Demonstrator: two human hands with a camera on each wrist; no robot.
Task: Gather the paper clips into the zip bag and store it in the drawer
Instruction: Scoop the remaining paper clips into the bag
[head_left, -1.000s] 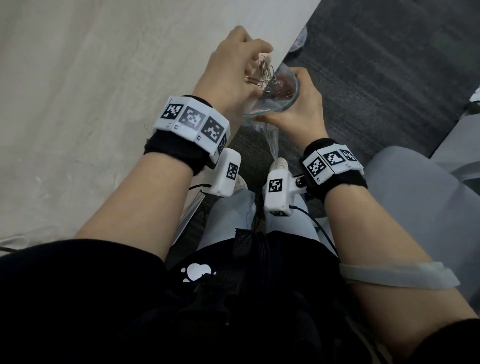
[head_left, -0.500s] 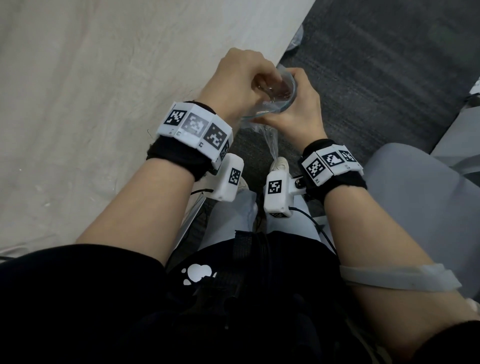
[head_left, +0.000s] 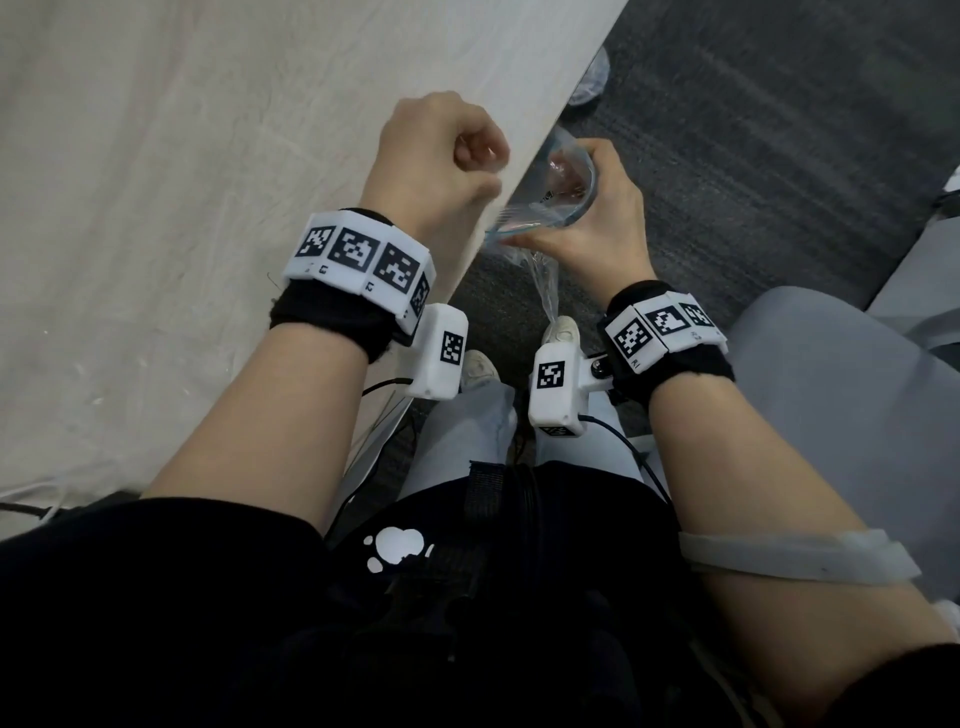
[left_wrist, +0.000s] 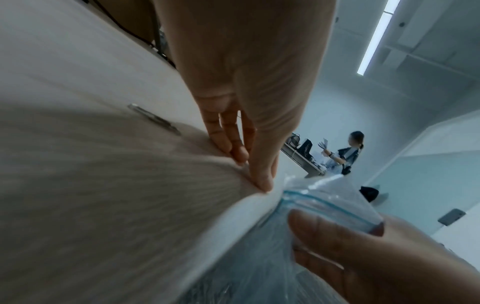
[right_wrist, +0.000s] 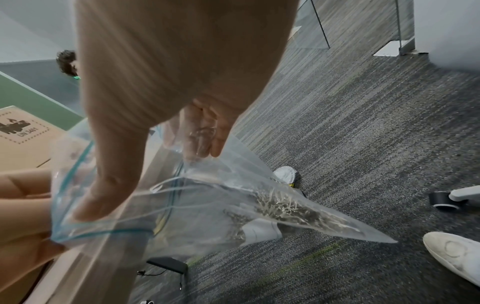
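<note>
The left hand (head_left: 436, 156) has left the bag (right_wrist: 182, 201), now fisted, empty, over the table (head_left: 182, 182); the right hand (head_left: 597, 223) grips the bag open; clips (right_wrist: 280, 207) sit inside.

Left hand (head_left: 436, 156) grip contents hidden

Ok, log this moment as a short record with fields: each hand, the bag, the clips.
left hand: over the table edge, fingers curled, nothing visible in it
right hand: grips the zip bag's mouth, holding it open
zip bag: clear, hanging beside the table edge above the carpet
paper clips: piled in the bag's lower corner
</note>
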